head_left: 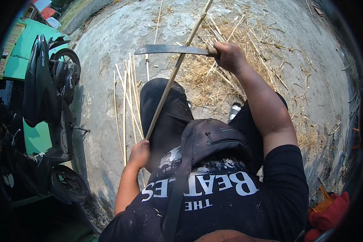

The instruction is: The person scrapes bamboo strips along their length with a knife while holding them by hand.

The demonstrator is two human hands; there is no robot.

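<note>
My left hand is closed around the lower end of a long bamboo strip, which slants up and away to the right past my knee. In my right hand is the handle of a machete with a long, slightly curved blade. The blade points left and crosses the bamboo strip near its upper part; whether the edge bites into it I cannot tell. Several thin pale bamboo strips lie on the ground beside my left leg. My right fist hides most of the handle.
Curly shavings and split pieces cover the concrete ground ahead and to the right. A black motorcycle stands at the left. A dark bag rests across my lap. Something red sits at the lower right.
</note>
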